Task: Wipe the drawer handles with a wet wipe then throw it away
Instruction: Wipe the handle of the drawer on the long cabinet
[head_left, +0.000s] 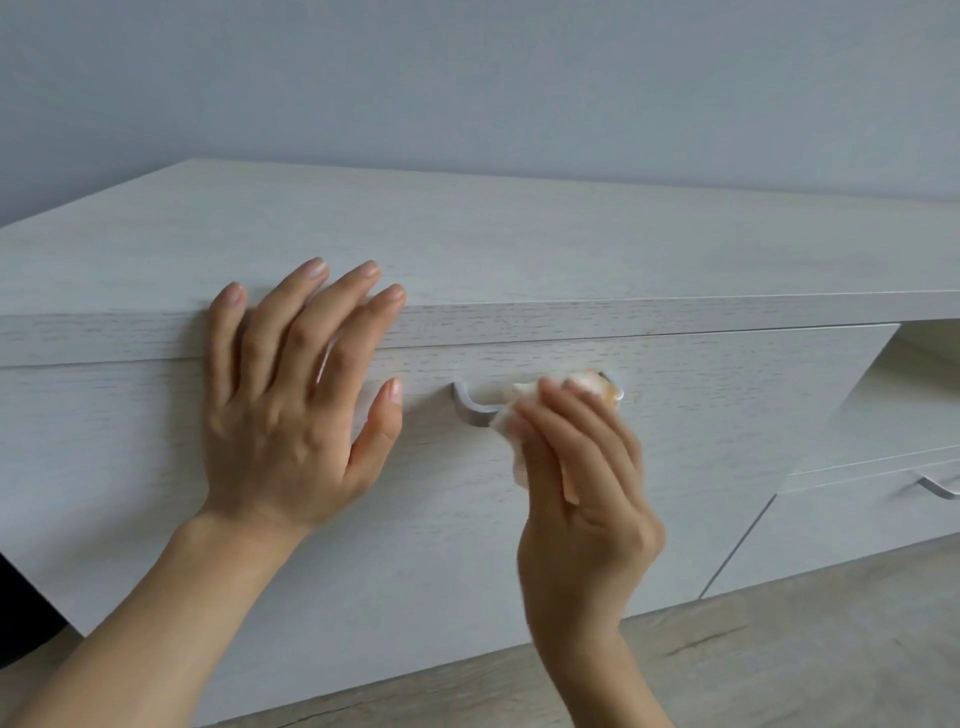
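A curved silver handle (474, 408) sits on the front of a pale wood-grain drawer (701, 415). My right hand (582, 483) pinches a white wet wipe (511, 441) against the handle's right half, hiding that part. The wipe shows an orange-brown stain near its upper end. My left hand (291, 395) lies flat with spread fingers on the drawer front, fingertips over the cabinet's top edge, left of the handle.
The cabinet top (519, 244) runs back to a grey-blue wall (467, 78). To the right is an open shelf recess (914, 374), and below it a lower drawer with a second silver handle (937, 486). Wood-look floor (779, 649) lies underneath.
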